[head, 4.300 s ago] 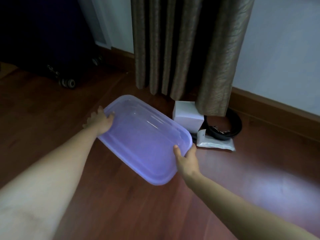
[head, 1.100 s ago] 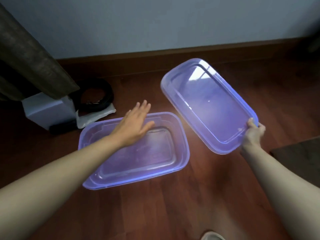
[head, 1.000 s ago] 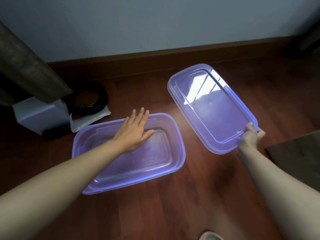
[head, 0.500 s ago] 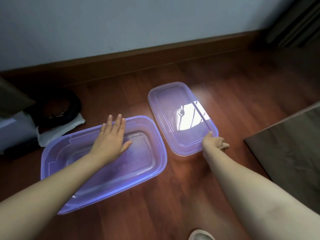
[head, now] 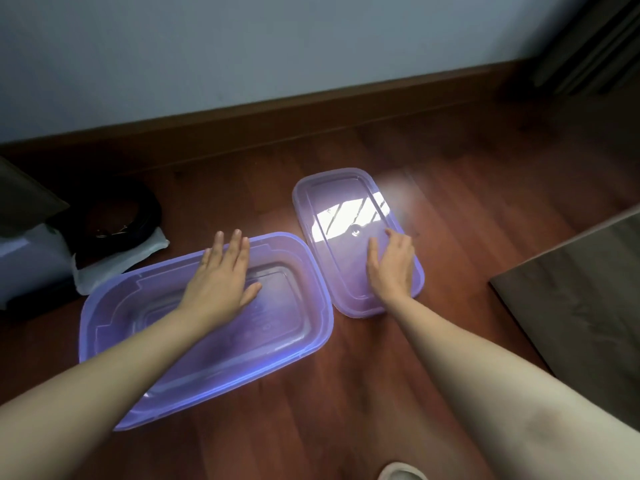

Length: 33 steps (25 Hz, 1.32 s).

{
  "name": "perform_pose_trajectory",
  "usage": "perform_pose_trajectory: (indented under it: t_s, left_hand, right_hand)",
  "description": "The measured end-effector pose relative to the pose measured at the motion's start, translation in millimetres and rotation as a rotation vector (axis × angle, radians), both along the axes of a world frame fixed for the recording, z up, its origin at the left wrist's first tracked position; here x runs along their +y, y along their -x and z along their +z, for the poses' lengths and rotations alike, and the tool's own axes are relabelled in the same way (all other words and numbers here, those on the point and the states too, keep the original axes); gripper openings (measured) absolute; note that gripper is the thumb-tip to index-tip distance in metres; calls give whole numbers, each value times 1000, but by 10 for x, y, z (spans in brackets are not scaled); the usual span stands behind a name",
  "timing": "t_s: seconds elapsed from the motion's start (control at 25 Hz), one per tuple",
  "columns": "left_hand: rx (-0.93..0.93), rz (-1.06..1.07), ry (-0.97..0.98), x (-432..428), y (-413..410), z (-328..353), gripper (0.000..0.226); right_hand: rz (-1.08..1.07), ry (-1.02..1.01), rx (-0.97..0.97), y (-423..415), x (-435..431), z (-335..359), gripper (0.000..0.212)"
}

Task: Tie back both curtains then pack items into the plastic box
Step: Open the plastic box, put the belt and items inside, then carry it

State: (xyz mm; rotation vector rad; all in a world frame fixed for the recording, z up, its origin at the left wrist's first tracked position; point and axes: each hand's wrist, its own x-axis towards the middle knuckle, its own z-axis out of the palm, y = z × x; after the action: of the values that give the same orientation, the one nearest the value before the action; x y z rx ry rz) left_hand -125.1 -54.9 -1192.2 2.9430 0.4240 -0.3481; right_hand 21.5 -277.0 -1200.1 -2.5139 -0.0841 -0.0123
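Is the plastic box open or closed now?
Open. The lid lies on the floor beside the plastic box, under the right hand.

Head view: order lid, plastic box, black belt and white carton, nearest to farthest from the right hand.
1. lid, directly under the right hand.
2. plastic box, just to its left.
3. black belt, far left by the wall.
4. white carton, left edge.

Left hand (head: 221, 275) flat, right hand (head: 391, 268) relaxed

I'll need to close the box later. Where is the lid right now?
Head view, right of centre: the lid lies flat on the floor, just right of the open plastic box, under the right hand.
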Motion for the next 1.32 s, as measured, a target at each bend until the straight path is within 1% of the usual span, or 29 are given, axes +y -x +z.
perform_pose_trajectory:
  t_s: [0.04,0.12,0.16,0.2,0.24,0.28,0.36,0.4,0.48,0.56,0.64,0.68,0.72,0.8,0.84,0.92,1.04,1.16,1.32]
  left_hand:
    - [11,-12,-9,-6,-8,17,78]
    - [23,-5,21,21,12,76,75]
    - [16,13,65,59,19,114,72]
    - [-20,45,113,119,12,127,69]
    - [-87,78,154,203,21,141,65]
    - [-186,108,163,315,48,165,60]
    - [-397,178,63,625,97,176,50]
    - [-453,257,6,846,185,181,46]
    - [-458,444,-71,1269,463,216,42]
    - [-445,630,-137,1543,780,249,39]
    - [-423,764,-194,1712,1042,234,27]
    - [-417,808,-213,1794,1132,214,28]
    - [-401,848,-206,1892,1221,203,37]
    - [-313,872,-159,2052,1320,153,59]
    - [-251,860,-145,2093,1361,108,63]
    - [-180,817,-181,2086,1438,11,58]
    - [-186,751,-228,2064,1501,-19,44]
    - [-167,723,-219,2129,1489,32,45]
    - [-157,770,-192,2135,1480,138,48]
  right_hand:
    - [202,-64,-14,81,123,5,54]
    - [491,-138,125,271,402,52,61]
    - [592,-108,195,334,502,51,66]
    - [657,-33,232,369,567,25,72]
    - [692,46,245,386,599,-10,76]
    - [688,81,263,390,612,-62,78]
    - [618,74,295,382,581,-127,82]
    - [591,82,294,399,590,-144,86]
    - [571,111,274,437,623,-168,89]
    - [562,100,262,476,627,-168,88]
    - [544,88,267,485,608,-157,85]
    - [539,94,260,478,595,-154,83]
    - [546,93,254,481,611,-155,82]
    - [546,93,257,464,634,-165,80]
    - [540,98,258,456,651,-171,79]
    - [533,99,257,449,666,-163,77]
    - [527,100,250,433,652,-167,80]
    - [526,120,271,414,643,-177,83]
    - [534,130,299,434,641,-137,88]
